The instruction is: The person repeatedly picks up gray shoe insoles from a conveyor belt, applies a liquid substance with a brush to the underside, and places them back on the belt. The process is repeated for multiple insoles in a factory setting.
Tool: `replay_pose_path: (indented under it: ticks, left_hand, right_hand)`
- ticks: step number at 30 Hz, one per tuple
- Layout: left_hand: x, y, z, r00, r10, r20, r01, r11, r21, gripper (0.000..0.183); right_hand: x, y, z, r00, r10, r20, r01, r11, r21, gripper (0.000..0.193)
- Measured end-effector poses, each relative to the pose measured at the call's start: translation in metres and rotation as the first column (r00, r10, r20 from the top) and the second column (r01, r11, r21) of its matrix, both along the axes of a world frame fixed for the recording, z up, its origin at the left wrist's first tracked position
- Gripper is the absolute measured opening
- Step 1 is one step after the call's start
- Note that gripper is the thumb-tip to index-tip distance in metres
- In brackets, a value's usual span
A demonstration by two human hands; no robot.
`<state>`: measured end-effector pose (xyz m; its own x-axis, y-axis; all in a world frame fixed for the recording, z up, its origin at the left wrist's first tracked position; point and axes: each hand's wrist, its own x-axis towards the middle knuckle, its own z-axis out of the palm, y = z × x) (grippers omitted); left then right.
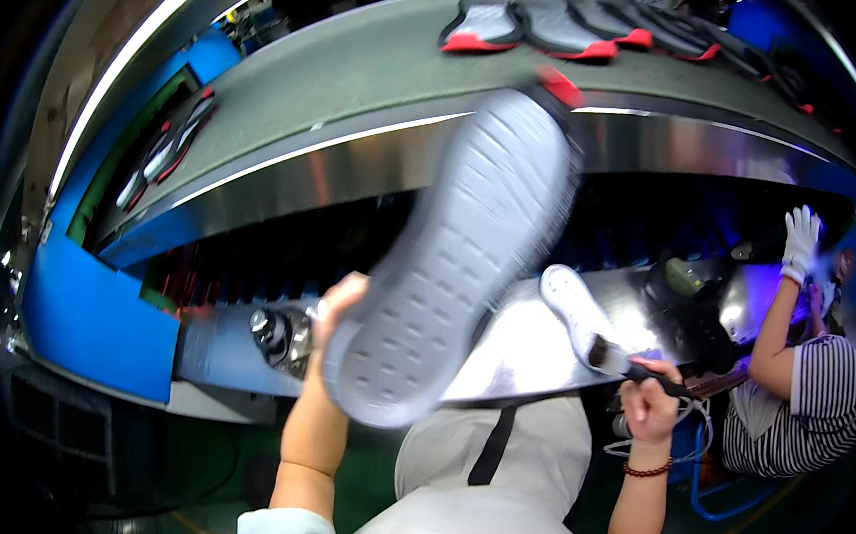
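A shoe sole [470,240] with a grey inner face, a dark rim and a red end is held up in front of me, slightly blurred. My left hand [339,305] grips it at its left edge; most of the fingers are hidden behind it. In my right hand [650,407] is a brush, its black handle [660,382] between the fingers and its dark bristle end pointing left. Those bristles are over or against the near end of a white, sole-shaped piece [571,302] on the metal ledge [516,353]; whether they touch I cannot tell.
A green conveyor belt [361,94] carries several black, grey and red soles [564,28] at the far side and more at the left. A small dark-topped container [270,330] stands on the ledge. At right, a co-worker in a striped shirt [806,403] raises a white-gloved hand [801,239].
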<state>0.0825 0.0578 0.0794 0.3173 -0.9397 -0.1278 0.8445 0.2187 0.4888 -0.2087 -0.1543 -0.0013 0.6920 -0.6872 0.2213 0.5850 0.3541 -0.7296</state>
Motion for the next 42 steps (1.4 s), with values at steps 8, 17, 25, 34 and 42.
replay_pose_path:
  ticks: [8, 17, 25, 34, 42]
  left_hand:
    - [0.15, -0.1, 0.083, 0.936, 0.218, -0.275, -0.337, 0.778, -0.53, 0.073]
    - [0.133, -0.139, 0.087, 0.838, 0.529, -0.138, -0.545, 0.826, -0.142, 0.068]
    - [0.121, -0.238, 0.105, -0.464, 0.201, 0.863, -0.567, 0.681, -0.464, 0.073]
    - [0.11, -0.226, 0.099, -0.789, -0.079, 0.61, -0.466, 0.725, -0.507, 0.019]
    - [0.007, -0.143, 0.056, 0.092, 0.9, 0.427, -0.799, 0.322, -0.507, 0.045]
  right_hand:
    - [0.02, -0.005, -0.026, 0.978, 0.03, -0.204, 0.009, 0.982, 0.188, 0.017]
    - [-0.01, -0.011, -0.029, 0.977, -0.05, -0.207, 0.111, 0.95, 0.293, 0.016]
    - [0.001, -0.015, -0.03, 0.948, -0.022, -0.319, 0.105, 0.963, 0.246, 0.023]
    - [-0.017, -0.012, -0.034, 0.947, -0.067, -0.314, 0.174, 0.929, 0.327, 0.02]
    - [-0.004, -0.026, -0.027, 0.933, -0.148, -0.329, 0.263, 0.904, 0.336, 0.015]
